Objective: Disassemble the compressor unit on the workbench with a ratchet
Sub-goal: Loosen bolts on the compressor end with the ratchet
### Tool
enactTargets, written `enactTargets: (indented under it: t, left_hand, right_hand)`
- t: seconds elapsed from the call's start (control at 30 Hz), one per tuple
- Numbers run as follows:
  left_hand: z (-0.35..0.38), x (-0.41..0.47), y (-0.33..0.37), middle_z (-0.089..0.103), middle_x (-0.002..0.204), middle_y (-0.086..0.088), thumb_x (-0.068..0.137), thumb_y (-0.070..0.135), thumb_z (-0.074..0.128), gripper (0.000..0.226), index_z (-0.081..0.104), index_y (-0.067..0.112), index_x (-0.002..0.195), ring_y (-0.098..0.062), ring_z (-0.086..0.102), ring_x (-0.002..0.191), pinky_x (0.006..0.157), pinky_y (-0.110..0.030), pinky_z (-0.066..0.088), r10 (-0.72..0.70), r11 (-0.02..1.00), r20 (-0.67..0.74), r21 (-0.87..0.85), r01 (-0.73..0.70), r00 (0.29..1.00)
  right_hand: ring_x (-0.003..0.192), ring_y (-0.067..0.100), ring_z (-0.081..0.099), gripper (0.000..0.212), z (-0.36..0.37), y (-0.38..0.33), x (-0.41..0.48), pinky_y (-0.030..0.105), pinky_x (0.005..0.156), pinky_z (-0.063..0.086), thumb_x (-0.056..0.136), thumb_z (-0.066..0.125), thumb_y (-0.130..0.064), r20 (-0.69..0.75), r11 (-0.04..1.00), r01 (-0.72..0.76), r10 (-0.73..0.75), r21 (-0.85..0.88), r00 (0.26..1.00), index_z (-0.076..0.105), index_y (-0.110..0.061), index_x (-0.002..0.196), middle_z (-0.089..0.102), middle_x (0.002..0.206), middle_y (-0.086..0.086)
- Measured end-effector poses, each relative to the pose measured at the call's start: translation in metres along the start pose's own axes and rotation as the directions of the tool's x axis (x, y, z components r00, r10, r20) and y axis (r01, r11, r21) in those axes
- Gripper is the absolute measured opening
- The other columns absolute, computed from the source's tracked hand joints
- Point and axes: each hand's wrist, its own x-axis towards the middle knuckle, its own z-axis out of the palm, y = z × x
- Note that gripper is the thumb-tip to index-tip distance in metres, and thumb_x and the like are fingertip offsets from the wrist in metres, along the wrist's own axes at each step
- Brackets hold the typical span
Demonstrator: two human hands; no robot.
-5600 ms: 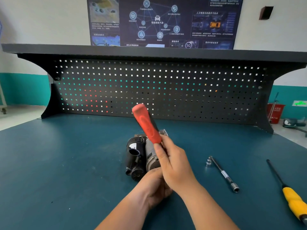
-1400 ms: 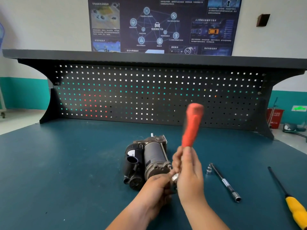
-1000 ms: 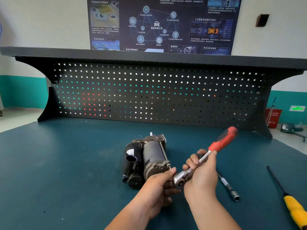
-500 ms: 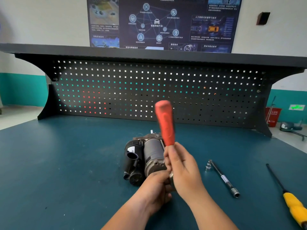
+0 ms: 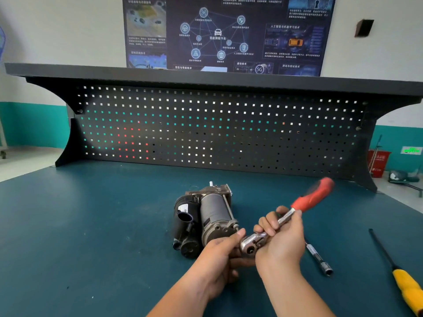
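Where it lies: compressor unit (image 5: 212, 216) on its side, mid-workbench (image 5: 91, 225).
Look: grey metal cylinder, black housing on its left, long bolt alongside.
Left hand (image 5: 219, 255): grips the unit's near end (contact partly hidden).
Right hand (image 5: 281, 241): clasps the ratchet (image 5: 254, 244) by its steel shaft; red handle points up-right.

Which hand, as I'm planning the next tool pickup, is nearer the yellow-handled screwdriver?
Right. The right hand grips the ratchet, left of the screwdriver with the extension bar lying between them; the left hand sits farther left, beside the compressor at its near end.
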Motion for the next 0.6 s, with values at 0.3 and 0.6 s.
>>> enactTargets:
  t: [0.3,0.6]
  left_hand:
    - [-0.003,0.003,-0.003,0.053,0.065,0.000,0.094,0.032,0.048,0.023,0.055,0.018,0.077,-0.009,0.059,0.047,0.040,-0.016,0.027,-0.036,0.999,0.001,-0.013,0.036,0.999]
    - [-0.004,0.006,-0.005,0.059,0.068,-0.005,0.091,0.012,0.046,0.016,0.059,0.012,0.082,-0.013,0.056,0.055,0.052,-0.023,0.031,0.037,0.999,0.018,-0.040,-0.037,0.999]
  right_hand:
    - [0.044,0.004,0.032,0.025,0.000,0.008,-0.007,0.017,0.047,0.029,0.089,0.050,-0.040,0.671,0.729,0.483,-0.044,-0.485,0.740,0.064,-0.022,0.078,0.038,0.049,-0.008]
    - [0.045,0.004,0.032,0.028,0.001,0.012,-0.019,0.017,0.046,0.028,0.089,0.045,-0.037,0.561,0.755,0.470,-0.165,-0.457,0.811,0.057,-0.017,0.072,0.038,0.048,-0.009]
